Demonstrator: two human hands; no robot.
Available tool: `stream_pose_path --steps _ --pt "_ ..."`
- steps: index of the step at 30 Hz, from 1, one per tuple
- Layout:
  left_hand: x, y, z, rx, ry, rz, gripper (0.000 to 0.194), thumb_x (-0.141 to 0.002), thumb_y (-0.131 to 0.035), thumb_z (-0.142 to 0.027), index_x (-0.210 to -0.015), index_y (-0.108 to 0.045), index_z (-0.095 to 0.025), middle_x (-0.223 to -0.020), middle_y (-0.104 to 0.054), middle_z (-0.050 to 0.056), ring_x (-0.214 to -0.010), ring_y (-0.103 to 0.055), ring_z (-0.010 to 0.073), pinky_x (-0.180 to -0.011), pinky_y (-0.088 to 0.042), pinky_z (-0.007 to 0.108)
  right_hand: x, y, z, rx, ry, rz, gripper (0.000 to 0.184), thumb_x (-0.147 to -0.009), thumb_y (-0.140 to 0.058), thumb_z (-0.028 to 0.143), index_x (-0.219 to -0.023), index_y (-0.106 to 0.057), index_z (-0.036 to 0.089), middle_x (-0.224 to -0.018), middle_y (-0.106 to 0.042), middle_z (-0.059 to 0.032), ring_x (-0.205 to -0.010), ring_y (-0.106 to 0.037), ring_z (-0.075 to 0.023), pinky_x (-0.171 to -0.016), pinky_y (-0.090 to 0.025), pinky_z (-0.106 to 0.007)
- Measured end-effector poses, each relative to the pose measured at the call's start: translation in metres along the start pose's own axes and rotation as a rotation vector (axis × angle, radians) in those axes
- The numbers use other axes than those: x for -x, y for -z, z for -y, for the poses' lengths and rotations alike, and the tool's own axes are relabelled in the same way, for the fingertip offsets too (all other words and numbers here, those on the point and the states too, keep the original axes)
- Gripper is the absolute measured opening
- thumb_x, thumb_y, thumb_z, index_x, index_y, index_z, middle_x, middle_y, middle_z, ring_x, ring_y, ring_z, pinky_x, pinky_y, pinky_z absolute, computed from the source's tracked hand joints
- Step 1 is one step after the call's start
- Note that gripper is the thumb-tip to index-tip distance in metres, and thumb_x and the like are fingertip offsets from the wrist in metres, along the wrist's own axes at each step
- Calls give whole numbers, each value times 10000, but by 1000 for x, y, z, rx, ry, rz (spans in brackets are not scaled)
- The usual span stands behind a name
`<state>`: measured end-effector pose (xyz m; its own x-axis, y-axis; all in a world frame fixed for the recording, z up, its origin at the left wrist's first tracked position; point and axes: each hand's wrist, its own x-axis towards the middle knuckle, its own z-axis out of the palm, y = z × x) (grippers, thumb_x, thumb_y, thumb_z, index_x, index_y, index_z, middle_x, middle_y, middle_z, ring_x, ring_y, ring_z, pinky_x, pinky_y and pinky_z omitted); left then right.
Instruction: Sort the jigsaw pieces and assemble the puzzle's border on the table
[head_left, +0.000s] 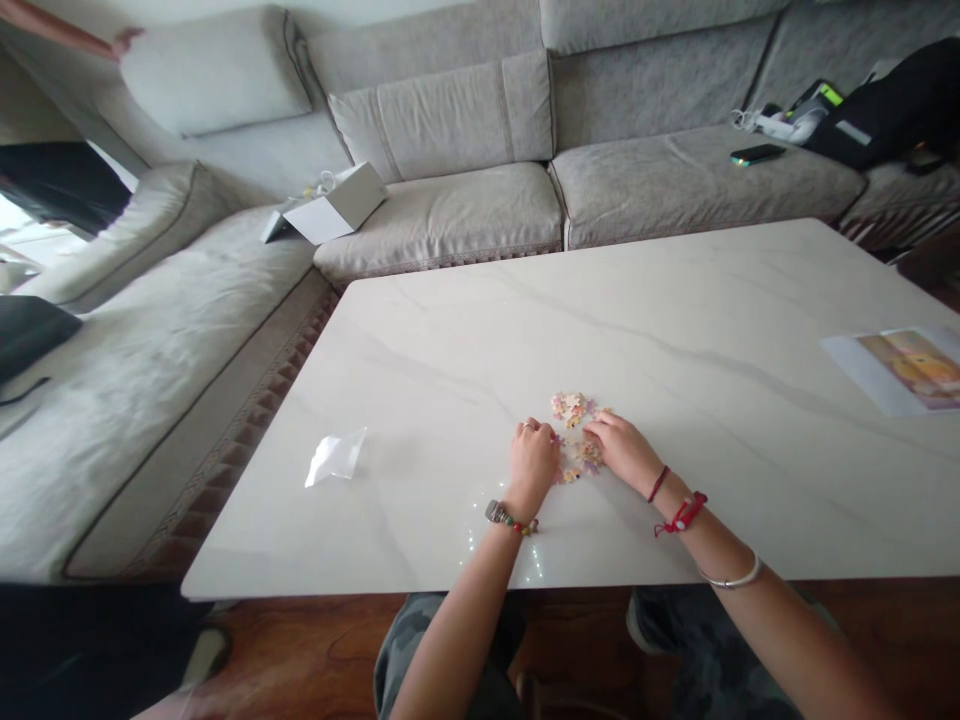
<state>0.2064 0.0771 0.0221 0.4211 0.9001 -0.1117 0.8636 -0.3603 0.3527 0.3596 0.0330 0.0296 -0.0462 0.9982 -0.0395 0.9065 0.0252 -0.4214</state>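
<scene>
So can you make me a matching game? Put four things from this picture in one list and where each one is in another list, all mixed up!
Things:
1. jigsaw pieces
2. clear plastic bag
3. printed picture sheet
4. phone

Places:
A. on the grey sofa seat
B. near the right edge of the white table
C. between the left hand and the right hand
D. on the table, left of both hands

Right pairs: 1-C, 2-D, 3-B, 4-A
</scene>
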Motion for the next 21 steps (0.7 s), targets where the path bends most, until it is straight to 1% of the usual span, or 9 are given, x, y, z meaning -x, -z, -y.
stream_pose_path --steps 3,6,9,12,16,18,21 --pt "1 4 1 -37 45 -34 177 -772 -467 -120 -903 -575 -170 -920 -523 94 -910 -472 209 -763 -404 304 4 -2 1 -20 83 2 210 -761 -480 96 -883 -627 183 -873 -563 -46 -827 -519 -140 -800 -358 -250" --pt "-3 5 -2 -10 -19 -46 284 -762 -473 -89 -1012 -543 -205 -966 -509 82 -931 -464 199 -787 -394 305 5 -4 1 -7 131 21 155 -749 -502 107 -794 -637 169 -855 -558 -44 -813 -522 -141 -824 -354 -275" --pt "-9 3 -8 5 -114 27 220 -747 -536 -141 -951 -565 -218 -997 -501 70 -957 -454 206 -806 -384 321 5 -5 0 6 131 16 176 -800 -468 166 -746 -636 163 -832 -566 -49 -782 -527 -141 -803 -371 -283" --pt "-15 1 -11 -8 -120 79 145 -714 -583 -150 -852 -578 -196 -975 -509 72 -960 -453 223 -794 -386 333 4 -5 -5 -1 137 22 206 -831 -446 220 -790 -639 160 -836 -580 -54 -779 -535 -146 -772 -386 -275" --pt "-16 0 -11 -18 -113 87 120 -709 -573 -123 -813 -571 -181 -950 -524 76 -929 -474 215 -783 -390 327 4 -8 -10 18 158 37 186 -824 -460 199 -829 -644 168 -825 -599 -52 -771 -544 -150 -762 -386 -276" --pt "-15 1 -11 -24 -113 89 117 -714 -558 -112 -809 -566 -181 -945 -536 73 -919 -485 208 -782 -390 322 4 -9 -10 14 161 14 193 -827 -456 203 -828 -647 175 -813 -605 -52 -764 -544 -152 -744 -390 -269" --pt "-13 1 -13 -28 -119 90 118 -725 -540 -108 -811 -557 -187 -905 -565 60 -903 -502 201 -782 -387 318 5 -8 -9 -4 144 -82 223 -840 -427 198 -829 -650 190 -810 -610 -50 -767 -540 -148 -730 -392 -255"
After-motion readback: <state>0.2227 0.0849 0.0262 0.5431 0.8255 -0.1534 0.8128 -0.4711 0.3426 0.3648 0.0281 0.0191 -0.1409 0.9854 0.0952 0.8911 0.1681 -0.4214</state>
